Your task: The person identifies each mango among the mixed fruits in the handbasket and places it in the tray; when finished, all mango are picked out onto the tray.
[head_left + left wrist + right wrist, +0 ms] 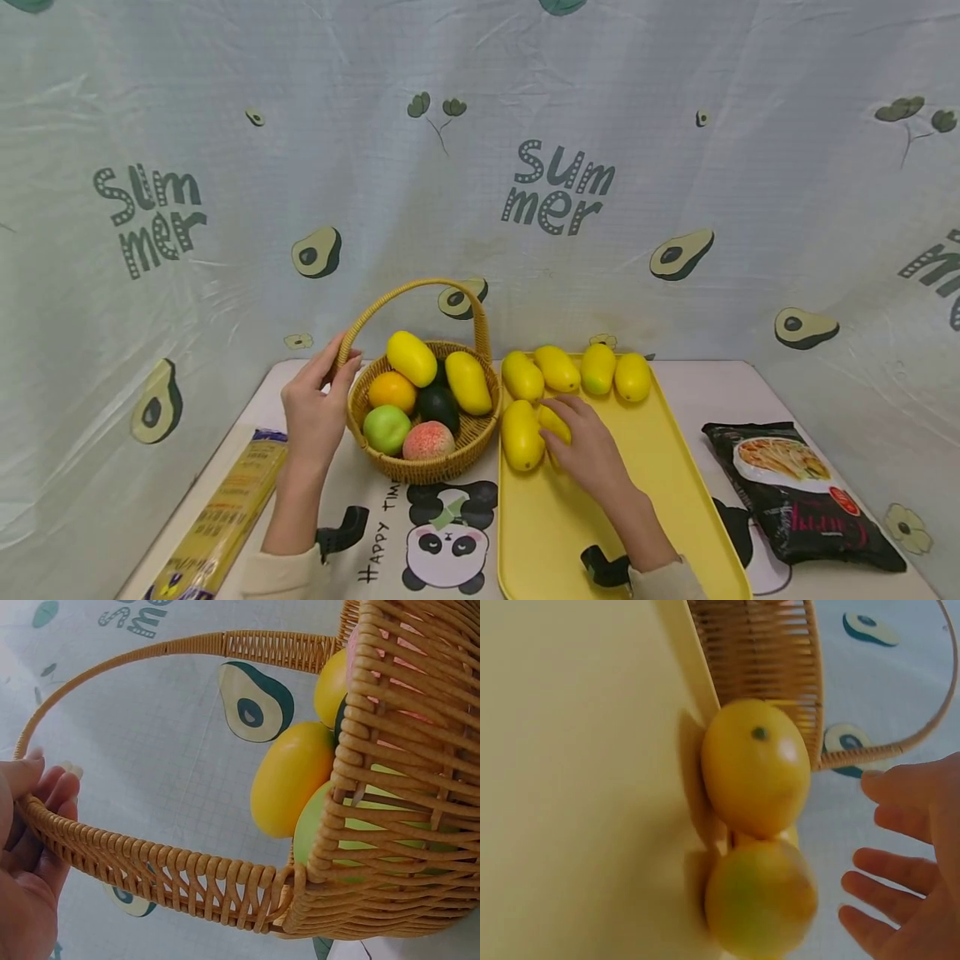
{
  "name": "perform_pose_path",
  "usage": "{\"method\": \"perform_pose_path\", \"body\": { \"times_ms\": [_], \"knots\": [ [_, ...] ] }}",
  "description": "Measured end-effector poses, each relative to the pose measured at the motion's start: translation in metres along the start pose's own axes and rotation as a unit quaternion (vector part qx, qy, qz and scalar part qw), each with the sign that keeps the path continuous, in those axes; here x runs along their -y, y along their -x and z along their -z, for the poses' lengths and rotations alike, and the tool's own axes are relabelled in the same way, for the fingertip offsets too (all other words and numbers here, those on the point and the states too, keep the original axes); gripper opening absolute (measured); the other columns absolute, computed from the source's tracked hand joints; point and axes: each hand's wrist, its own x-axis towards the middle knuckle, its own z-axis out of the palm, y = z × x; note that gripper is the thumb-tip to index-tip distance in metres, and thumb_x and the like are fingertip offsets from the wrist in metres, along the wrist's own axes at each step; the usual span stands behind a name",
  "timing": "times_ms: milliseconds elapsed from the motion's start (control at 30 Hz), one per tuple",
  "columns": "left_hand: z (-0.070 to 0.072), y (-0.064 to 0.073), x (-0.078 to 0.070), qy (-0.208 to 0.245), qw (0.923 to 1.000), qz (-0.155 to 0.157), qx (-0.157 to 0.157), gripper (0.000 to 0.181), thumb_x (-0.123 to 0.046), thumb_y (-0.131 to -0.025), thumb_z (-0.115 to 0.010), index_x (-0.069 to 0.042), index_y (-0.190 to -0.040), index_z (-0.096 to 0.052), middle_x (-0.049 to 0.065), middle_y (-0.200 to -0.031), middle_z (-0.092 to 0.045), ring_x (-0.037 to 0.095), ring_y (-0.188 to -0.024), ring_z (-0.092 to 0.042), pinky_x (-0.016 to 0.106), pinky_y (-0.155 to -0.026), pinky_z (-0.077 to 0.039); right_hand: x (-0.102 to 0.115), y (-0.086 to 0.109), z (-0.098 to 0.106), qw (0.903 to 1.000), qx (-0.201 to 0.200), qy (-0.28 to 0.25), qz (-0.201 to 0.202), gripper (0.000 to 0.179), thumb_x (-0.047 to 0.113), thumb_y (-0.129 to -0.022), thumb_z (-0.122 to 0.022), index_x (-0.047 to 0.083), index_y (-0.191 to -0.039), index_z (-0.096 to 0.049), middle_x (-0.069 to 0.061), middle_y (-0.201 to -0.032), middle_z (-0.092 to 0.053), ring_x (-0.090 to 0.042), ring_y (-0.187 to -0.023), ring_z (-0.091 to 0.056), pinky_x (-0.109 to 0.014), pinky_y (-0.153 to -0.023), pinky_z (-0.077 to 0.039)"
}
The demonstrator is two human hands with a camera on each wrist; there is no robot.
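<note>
My left hand (311,408) holds the handle (150,847) of a wicker basket (423,472), thumb and fingers around its left side. In the basket lie two yellow mangoes (412,359), an orange (393,391), a green apple (386,430), a pinkish peach (429,441) and dark green fruit (438,407). Over the yellow tray (630,483), my right hand (588,450) reaches above a mango (557,423) that it partly hides. The right wrist view shows its fingers (889,896) spread, with a gap to the mangoes (757,769). Another mango (522,436) lies just left of it.
Several mangoes (597,369) line the tray's far end. A black food packet (806,492) lies right of the tray, and a long yellow noodle packet (225,517) on the far left. A patterned curtain (420,192) hangs behind the table (337,517).
</note>
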Motion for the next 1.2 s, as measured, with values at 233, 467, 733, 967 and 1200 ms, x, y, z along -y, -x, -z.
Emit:
{"method": "perform_pose_path", "body": {
  "times_ms": [233, 467, 733, 967, 1200],
  "knots": [
    [-0.001, -0.001, 0.000, -0.002, 1.0000, 0.002, -0.007, 0.040, -0.017, -0.096, -0.065, -0.020, -0.137, -0.062, 0.005, -0.105, -0.074, -0.006, -0.087, -0.060, 0.005, -0.077, -0.048, 0.025, -0.013, -0.012, 0.9968, -0.004, -0.073, 0.032, 0.043, 0.017, -0.088, -0.076, 0.014, -0.129, -0.065, -0.006, -0.133, -0.061, -0.026, -0.122, -0.059, -0.046, -0.103, -0.050],
    [-0.001, -0.001, -0.001, 0.019, 0.9997, 0.014, -0.002, 0.040, -0.017, -0.097, -0.064, -0.020, -0.137, -0.061, 0.007, -0.107, -0.074, -0.006, -0.089, -0.061, 0.005, -0.083, -0.048, 0.053, -0.040, -0.032, 0.9921, 0.031, -0.113, 0.044, 0.043, 0.021, -0.090, -0.073, 0.016, -0.132, -0.064, -0.006, -0.137, -0.060, -0.025, -0.128, -0.056, -0.044, -0.108, -0.048],
    [0.000, -0.001, -0.002, 0.031, 0.9991, 0.028, -0.002, 0.040, -0.016, -0.097, -0.064, -0.019, -0.136, -0.062, 0.006, -0.108, -0.075, -0.007, -0.089, -0.062, 0.005, -0.083, -0.048, 0.074, -0.071, -0.048, 0.9869, 0.094, -0.132, 0.006, 0.048, 0.027, -0.092, -0.070, 0.019, -0.138, -0.059, -0.004, -0.142, -0.057, -0.025, -0.135, -0.051, -0.046, -0.113, -0.042],
    [0.000, -0.001, -0.003, 0.030, 0.9991, 0.029, 0.003, 0.039, -0.017, -0.097, -0.064, -0.022, -0.136, -0.062, 0.006, -0.108, -0.075, -0.007, -0.089, -0.064, 0.007, -0.082, -0.049, 0.081, -0.094, -0.060, 0.9853, 0.114, -0.127, 0.002, 0.052, 0.029, -0.093, -0.069, 0.020, -0.142, -0.054, -0.005, -0.145, -0.055, -0.026, -0.132, -0.053, -0.047, -0.109, -0.045],
    [0.001, -0.001, -0.004, 0.033, 0.9989, 0.033, 0.006, 0.039, -0.018, -0.097, -0.064, -0.021, -0.135, -0.063, 0.006, -0.108, -0.076, -0.006, -0.089, -0.064, 0.007, -0.083, -0.049, 0.093, -0.113, -0.067, 0.9799, 0.132, -0.150, -0.001, 0.054, 0.027, -0.095, -0.067, 0.018, -0.146, -0.051, -0.004, -0.147, -0.053, -0.027, -0.129, -0.055, -0.047, -0.107, -0.047]
  ]
}}
